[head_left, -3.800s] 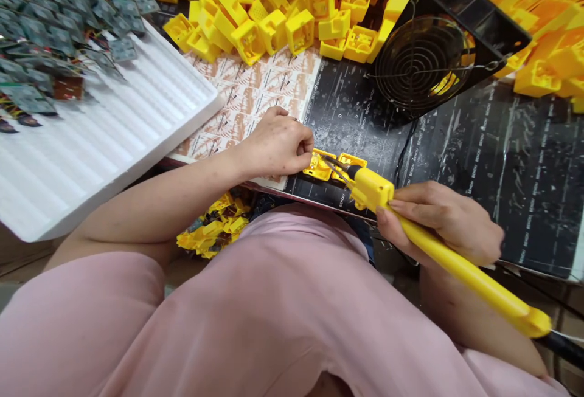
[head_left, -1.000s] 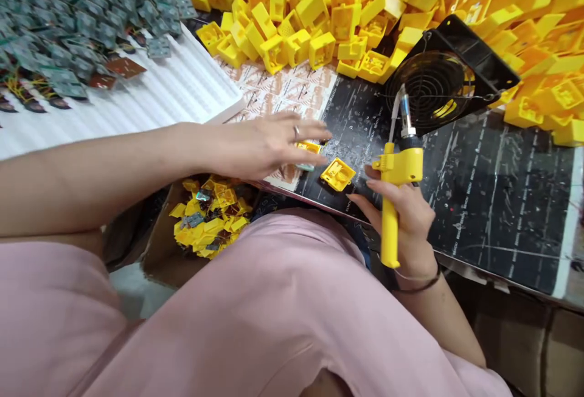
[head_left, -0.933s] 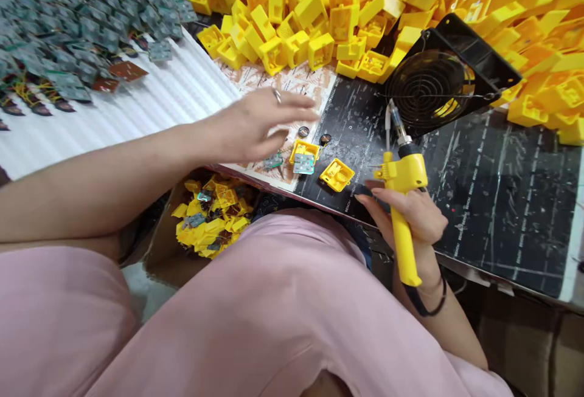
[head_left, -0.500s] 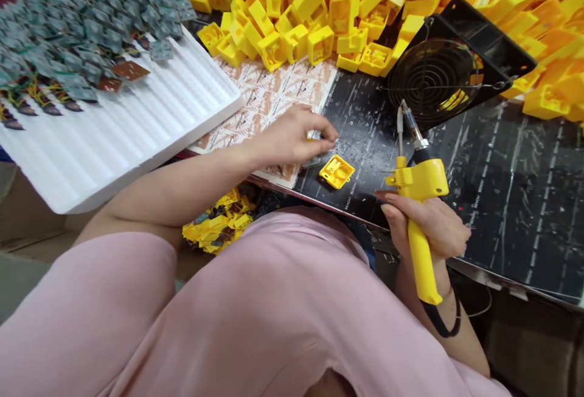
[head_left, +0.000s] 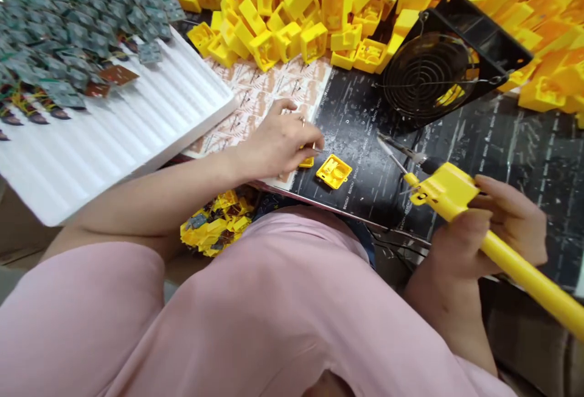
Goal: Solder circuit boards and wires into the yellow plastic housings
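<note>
My right hand (head_left: 497, 227) is wrapped round the handle of a yellow soldering gun (head_left: 449, 187). Its metal tip and thin feed tube point left over the black bench top. My left hand (head_left: 285, 141) hovers low at the patterned sheet's edge, thumb and fingers closed together. A thin sliver shows at the fingertips, too small to name. Under those fingers a small yellow part (head_left: 306, 161) is partly hidden. Just right of it lies an open yellow plastic casing (head_left: 334, 172), its hollow side up.
A pile of yellow casings (head_left: 301, 2) fills the back. A black fan (head_left: 429, 78) with a wire guard leans before it. On the left, a white foam tray (head_left: 182, 105) bears many grey parts with wires (head_left: 91, 32). More yellow pieces (head_left: 219, 224) lie below the bench edge.
The soldering gun has swung from upright to a leftward slant, its tip dropping away from the fan, as my right hand turned. My left hand shifted slightly left; a yellow part now shows beneath it.
</note>
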Available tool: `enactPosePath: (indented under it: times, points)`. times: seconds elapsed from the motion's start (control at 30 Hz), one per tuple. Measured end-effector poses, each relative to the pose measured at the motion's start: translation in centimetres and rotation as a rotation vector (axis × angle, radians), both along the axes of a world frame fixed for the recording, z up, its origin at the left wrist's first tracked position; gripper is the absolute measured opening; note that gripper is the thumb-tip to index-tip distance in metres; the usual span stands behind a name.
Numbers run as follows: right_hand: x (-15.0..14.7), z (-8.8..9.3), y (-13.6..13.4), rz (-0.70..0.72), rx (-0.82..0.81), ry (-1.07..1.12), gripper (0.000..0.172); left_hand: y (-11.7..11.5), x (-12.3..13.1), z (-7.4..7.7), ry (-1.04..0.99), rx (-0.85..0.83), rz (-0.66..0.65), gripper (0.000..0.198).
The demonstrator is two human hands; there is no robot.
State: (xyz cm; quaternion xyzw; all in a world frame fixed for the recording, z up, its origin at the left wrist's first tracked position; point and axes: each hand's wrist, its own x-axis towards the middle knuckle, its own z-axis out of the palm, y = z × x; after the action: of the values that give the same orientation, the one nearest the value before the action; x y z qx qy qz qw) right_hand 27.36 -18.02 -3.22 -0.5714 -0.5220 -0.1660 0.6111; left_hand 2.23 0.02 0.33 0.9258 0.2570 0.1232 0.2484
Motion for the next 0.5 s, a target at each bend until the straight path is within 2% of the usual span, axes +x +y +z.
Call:
enactPosePath:
  times: [0.1,0.2,0.27,0.37,0.43,0.5]
  points:
    - [0.8,-0.7,0.5,-0.034,0.134,0.239,0.051,-1.6,0.4,-1.8,0.030,0.129,0.032,0.019]
    - [1.1,-1.0,0.2,-0.094,0.109,0.356,0.060,-2.1,0.6,-1.6,0.029,0.135,0.014,0.022]
    - [0.8,-0.7,-0.4,-0.090,0.086,0.347,0.049,-2.2,0.7,-1.1,0.034,0.134,0.006,0.023]
    - [0.1,-0.1,-1.6,0.005,0.003,0.289,0.027,-2.4,0.9,-0.9,0.043,0.152,0.012,0.023]
    - [-0.3,0.2,-2.4,0.090,-0.092,0.247,0.028,-2.5,1.0,-1.2,0.047,0.173,0.018,0.023]
    - [-0.5,0.3,-3.2,0.165,-0.173,0.189,0.039,-2.6,1.0,-1.6,0.043,0.189,0.030,0.022]
